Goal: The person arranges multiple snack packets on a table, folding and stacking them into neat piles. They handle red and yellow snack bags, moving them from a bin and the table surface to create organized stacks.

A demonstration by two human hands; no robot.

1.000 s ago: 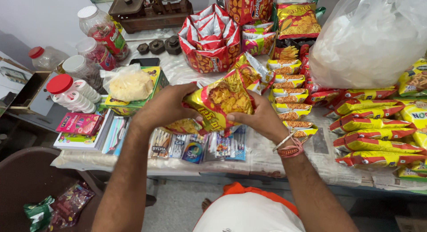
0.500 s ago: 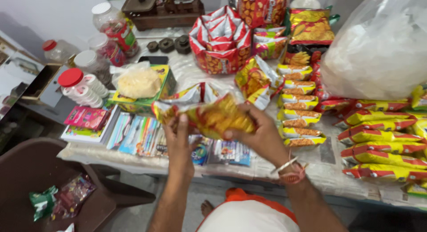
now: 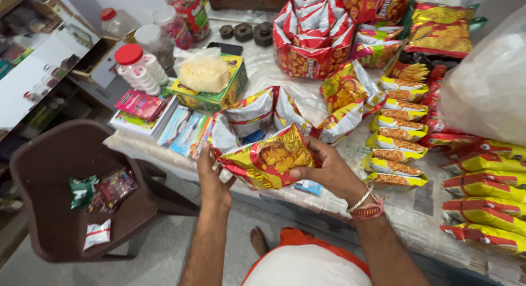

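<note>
— What's nearest?
— Over the table's (image 3: 416,209) near edge, both hands clamp a red-and-yellow snack packet (image 3: 268,160): left hand (image 3: 212,179) fingers closed on its left end, right hand (image 3: 329,171) on its right side.
— Anything hidden?
— The right hand's fingertips, behind the packet. Farther back, the red packet strip (image 3: 309,39) is cut off at the top.
</note>
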